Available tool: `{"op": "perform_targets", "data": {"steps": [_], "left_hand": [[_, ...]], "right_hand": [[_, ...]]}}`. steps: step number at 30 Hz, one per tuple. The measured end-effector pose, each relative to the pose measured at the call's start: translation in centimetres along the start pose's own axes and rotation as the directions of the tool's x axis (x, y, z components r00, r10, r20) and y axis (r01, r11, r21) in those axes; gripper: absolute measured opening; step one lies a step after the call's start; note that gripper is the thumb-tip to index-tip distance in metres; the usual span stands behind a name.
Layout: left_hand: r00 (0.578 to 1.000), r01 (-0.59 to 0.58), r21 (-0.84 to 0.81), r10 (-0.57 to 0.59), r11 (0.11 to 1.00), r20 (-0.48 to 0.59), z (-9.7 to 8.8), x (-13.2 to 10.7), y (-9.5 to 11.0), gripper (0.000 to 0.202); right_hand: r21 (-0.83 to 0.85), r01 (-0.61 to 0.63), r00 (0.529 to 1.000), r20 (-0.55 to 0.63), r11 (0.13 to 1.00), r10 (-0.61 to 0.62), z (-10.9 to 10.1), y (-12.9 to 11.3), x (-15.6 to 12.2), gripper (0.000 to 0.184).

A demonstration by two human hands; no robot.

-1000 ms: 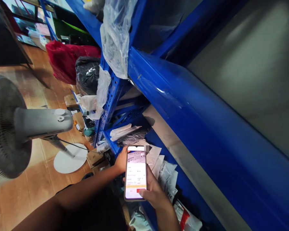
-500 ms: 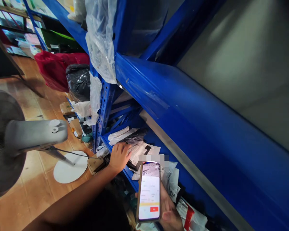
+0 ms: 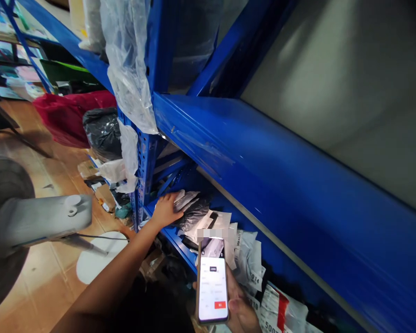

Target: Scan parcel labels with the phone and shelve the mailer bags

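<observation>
My right hand (image 3: 241, 310) is wrapped round a lit smartphone (image 3: 212, 286) held upright at the bottom of the view, thumb near its red button. My left hand (image 3: 165, 209) reaches forward onto the low blue shelf (image 3: 175, 238) and grips the edge of a pale parcel (image 3: 185, 200) lying on a pile of mailer bags. A black plastic bag (image 3: 194, 213) lies just beside that hand. More white and grey parcels (image 3: 244, 259) fill the shelf between my two hands.
A thick blue shelf beam (image 3: 263, 185) crosses overhead with clear plastic (image 3: 125, 69) hanging off its upright. A grey standing fan (image 3: 27, 222) is at my left, its white base (image 3: 97, 256) on the tiled floor. Red (image 3: 62, 115) and black sacks (image 3: 102, 132) and small cartons lie further back.
My left hand has left the phone and moved forward along the shelf onto the parcels. The phone and right hand have dropped lower in view.
</observation>
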State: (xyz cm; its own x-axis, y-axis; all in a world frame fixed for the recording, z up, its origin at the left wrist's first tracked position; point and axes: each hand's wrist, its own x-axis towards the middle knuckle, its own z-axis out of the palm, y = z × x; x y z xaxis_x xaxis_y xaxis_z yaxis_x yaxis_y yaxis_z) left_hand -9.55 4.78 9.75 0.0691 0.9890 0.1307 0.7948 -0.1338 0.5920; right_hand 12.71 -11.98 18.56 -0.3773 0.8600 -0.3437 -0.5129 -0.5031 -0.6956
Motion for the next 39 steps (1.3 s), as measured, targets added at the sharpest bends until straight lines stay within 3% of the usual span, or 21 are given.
{"op": "perform_targets", "data": {"steps": [2,6,9,14,20,25,32,39], "left_hand": [[0.998,-0.014,0.021,0.012,1.000,0.067,0.2,0.8,-0.1,0.064],[0.988,-0.067,0.082,0.055,0.994,0.143,0.5,0.9,0.6,0.029],[0.981,-0.109,0.115,0.088,0.987,0.171,0.4,0.6,0.9,0.020],[0.989,-0.045,0.092,0.031,0.995,0.147,-0.4,1.0,0.4,0.046],[0.979,-0.011,0.048,0.000,0.999,0.206,-1.1,1.6,-0.5,0.040],[0.965,-0.007,0.063,-0.010,0.998,0.263,-0.6,2.2,-1.3,0.044],[0.947,0.077,0.008,-0.076,0.997,0.313,-0.2,2.7,-1.7,0.042],[0.924,0.195,-0.058,-0.164,0.979,0.345,-1.2,3.1,-1.4,0.045]], "right_hand": [[0.014,-0.002,1.000,-0.007,1.000,0.002,0.3,0.6,0.6,0.067],[0.053,-0.005,0.999,-0.052,0.999,0.008,1.3,1.5,2.0,0.070],[0.049,0.023,0.996,-0.087,0.999,-0.019,2.3,1.9,3.4,0.069],[0.067,0.029,0.985,-0.171,0.997,-0.017,3.8,3.1,6.4,0.071],[0.088,0.091,0.940,-0.338,0.992,-0.057,4.9,5.3,11.4,0.077],[0.030,0.141,0.890,-0.442,0.990,-0.113,6.2,5.5,14.8,0.079],[0.022,0.171,0.840,-0.525,0.985,-0.134,7.5,5.6,16.5,0.078],[0.011,0.156,0.835,-0.535,0.988,-0.126,8.1,5.4,16.9,0.069]]}}
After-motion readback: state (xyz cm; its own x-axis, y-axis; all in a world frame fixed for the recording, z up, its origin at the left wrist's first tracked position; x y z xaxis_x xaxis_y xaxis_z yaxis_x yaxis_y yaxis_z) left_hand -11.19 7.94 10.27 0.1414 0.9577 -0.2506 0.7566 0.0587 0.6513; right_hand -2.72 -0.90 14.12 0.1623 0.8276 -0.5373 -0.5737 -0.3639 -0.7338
